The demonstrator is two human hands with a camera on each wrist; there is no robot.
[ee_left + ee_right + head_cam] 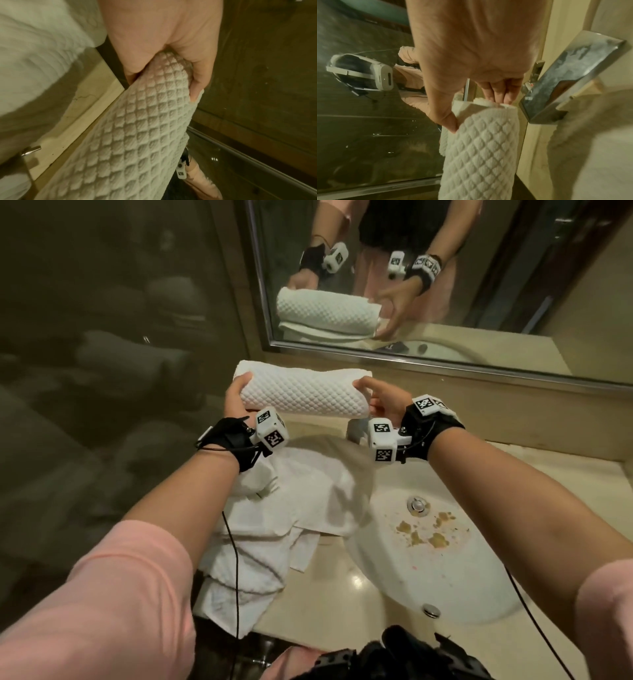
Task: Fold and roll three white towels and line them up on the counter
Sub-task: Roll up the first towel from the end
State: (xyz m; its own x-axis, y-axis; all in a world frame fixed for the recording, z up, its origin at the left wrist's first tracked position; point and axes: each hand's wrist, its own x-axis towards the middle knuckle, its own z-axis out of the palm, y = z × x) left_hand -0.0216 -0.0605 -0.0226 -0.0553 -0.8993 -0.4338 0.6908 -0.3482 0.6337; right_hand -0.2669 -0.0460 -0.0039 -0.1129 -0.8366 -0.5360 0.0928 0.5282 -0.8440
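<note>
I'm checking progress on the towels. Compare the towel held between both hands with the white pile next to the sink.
The waffle-textured towel is rolled into a tight cylinder; the towel pile lies loose and crumpled.
The roll is gripped at its ends by the left hand and the right hand; nothing holds the pile.
The roll is near the mirror; the pile spreads toward the counter's front edge.
Both are white.

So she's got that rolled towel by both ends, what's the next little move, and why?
Probably set the rolled towel down on the counter below the mirror and let go. The left hand and right hand grip its ends, the roll looks finished, and the crumpled towels beside the sink await folding.
</note>
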